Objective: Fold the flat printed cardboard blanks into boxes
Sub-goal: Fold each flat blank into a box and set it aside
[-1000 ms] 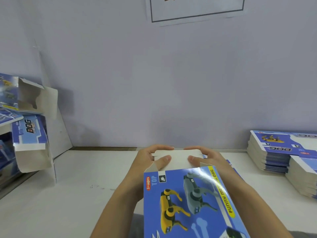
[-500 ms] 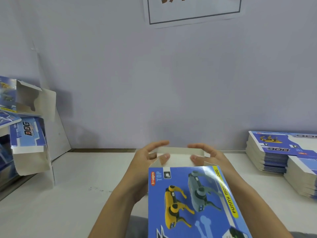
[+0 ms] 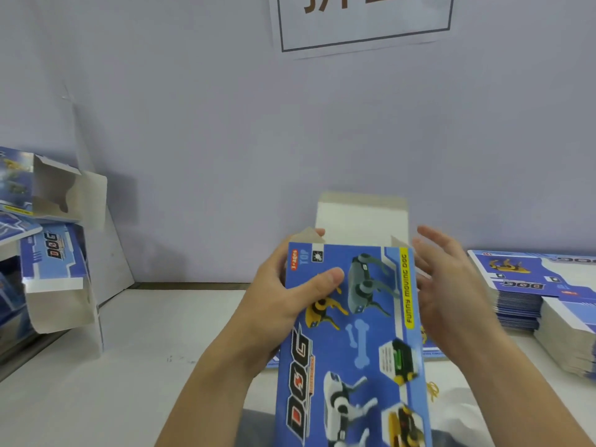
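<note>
A blue printed box [image 3: 354, 333] with robot dogs and "DOG" lettering is raised in front of me, its front panel facing up. Its white top flap [image 3: 361, 217] stands open at the far end. My left hand [image 3: 283, 298] grips the box's left edge, thumb across the printed panel. My right hand [image 3: 448, 285] is beside the box's right edge, fingers straight and spread, holding nothing. A stack of flat printed blanks [image 3: 529, 285] lies on the white table [image 3: 96, 382] at the right.
Several folded boxes [image 3: 54, 253] with open flaps are piled at the left edge against a white panel. Another flat blank lies on the table under the held box. A grey-violet wall with a paper sign [image 3: 364, 21] rises behind the table.
The box has been lifted and tilted up, and its top flap now stands open. My thumbs have left the flap; the right hand has come off, the left has shifted to the side edge.
</note>
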`<act>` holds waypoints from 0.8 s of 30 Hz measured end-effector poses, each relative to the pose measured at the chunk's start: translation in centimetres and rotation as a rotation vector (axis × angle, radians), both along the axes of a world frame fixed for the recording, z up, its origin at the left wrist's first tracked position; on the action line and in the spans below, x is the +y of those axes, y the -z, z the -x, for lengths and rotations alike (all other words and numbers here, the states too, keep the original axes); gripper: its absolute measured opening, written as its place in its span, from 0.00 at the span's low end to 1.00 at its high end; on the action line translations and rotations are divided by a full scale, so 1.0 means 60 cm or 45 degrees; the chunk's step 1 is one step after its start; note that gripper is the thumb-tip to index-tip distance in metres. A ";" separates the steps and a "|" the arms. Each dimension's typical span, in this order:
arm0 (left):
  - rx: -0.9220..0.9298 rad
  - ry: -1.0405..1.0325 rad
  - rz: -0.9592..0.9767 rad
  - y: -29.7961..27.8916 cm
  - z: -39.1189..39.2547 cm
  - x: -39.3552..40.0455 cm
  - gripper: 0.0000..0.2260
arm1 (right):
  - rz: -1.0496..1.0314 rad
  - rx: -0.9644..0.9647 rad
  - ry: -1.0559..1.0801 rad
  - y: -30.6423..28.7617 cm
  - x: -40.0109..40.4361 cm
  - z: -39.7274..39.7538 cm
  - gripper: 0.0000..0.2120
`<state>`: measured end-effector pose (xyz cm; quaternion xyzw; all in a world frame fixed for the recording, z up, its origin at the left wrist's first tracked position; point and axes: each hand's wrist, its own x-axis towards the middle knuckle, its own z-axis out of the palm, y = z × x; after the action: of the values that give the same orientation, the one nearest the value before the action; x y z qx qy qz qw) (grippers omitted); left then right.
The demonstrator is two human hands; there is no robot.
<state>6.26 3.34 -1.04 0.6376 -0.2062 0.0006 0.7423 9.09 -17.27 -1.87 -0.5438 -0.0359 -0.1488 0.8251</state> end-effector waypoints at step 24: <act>-0.128 -0.554 0.093 0.047 -0.021 -0.061 0.20 | 0.403 -0.055 -0.012 0.042 0.051 -0.010 0.17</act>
<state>7.53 -0.34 -3.88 0.6388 -0.1004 0.2001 0.7361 9.67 -14.20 -4.39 -0.6635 -0.0791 -0.1492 0.7288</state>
